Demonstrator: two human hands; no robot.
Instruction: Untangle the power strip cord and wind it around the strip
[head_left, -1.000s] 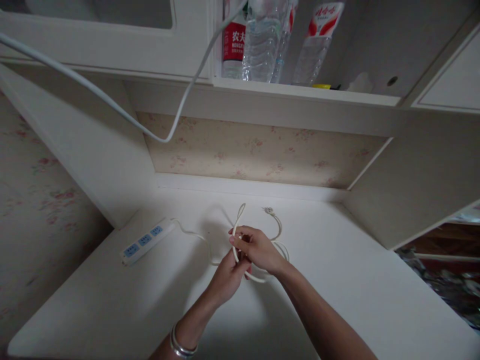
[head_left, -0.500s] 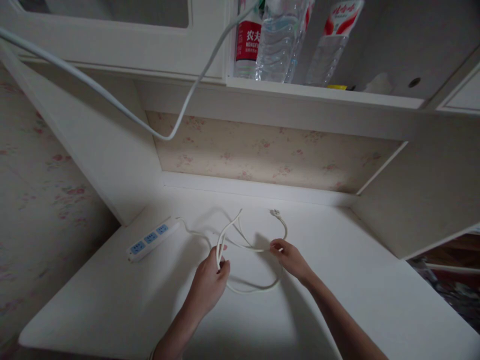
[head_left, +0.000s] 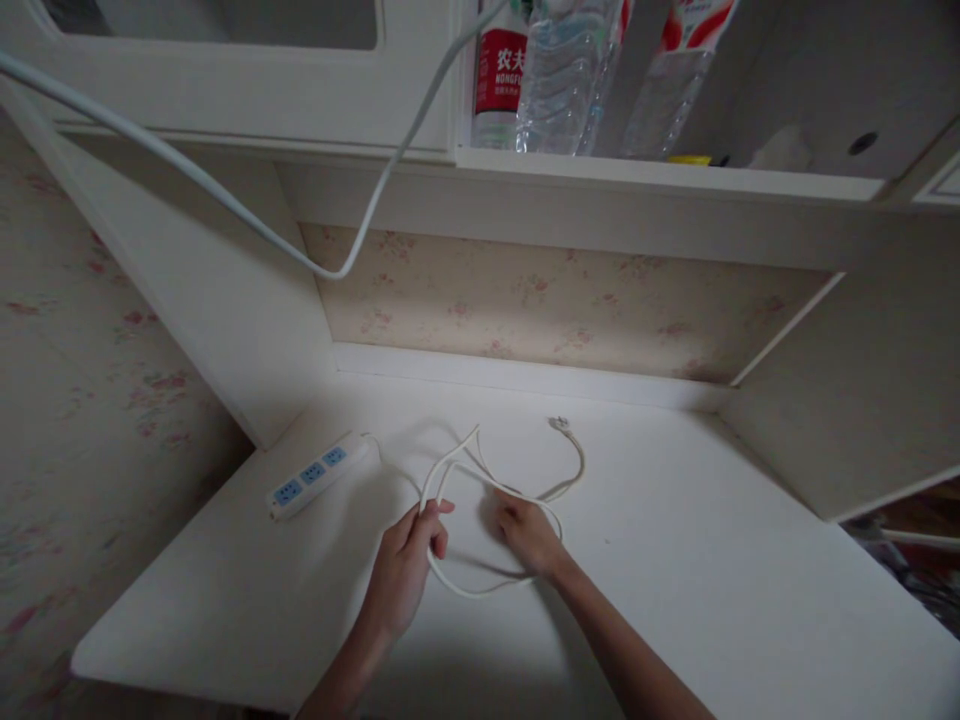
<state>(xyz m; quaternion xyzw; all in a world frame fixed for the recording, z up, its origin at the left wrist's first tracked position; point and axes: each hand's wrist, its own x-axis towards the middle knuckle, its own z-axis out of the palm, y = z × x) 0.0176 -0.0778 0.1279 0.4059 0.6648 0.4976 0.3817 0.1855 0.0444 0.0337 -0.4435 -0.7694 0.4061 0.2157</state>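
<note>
A white power cord [head_left: 480, 595] lies in loose loops, partly lifted above the white desktop. My left hand [head_left: 409, 560] is closed round several strands of it, with the thumb side up. Within the loops, my right hand [head_left: 529, 532] has its fingers curled at a strand of the same cord; the fingertips are partly hidden. Beyond my right hand, the plug [head_left: 560, 425] rests on the desktop at the cord's end. The white power strip [head_left: 315, 478] with blue socket faces lies to the left, joined to the cord.
A thick pale cable [head_left: 247, 210] hangs across the upper left, close to the camera. Overhead, an open shelf [head_left: 660, 172] holds plastic bottles [head_left: 562, 85]. White side panels [head_left: 202, 260] and a floral-papered back wall [head_left: 510, 290] enclose the desktop [head_left: 675, 600].
My right hand has moved left, toward my left hand, into the cord loops. The loops have shifted and drawn closer together. The view has tilted slightly.
</note>
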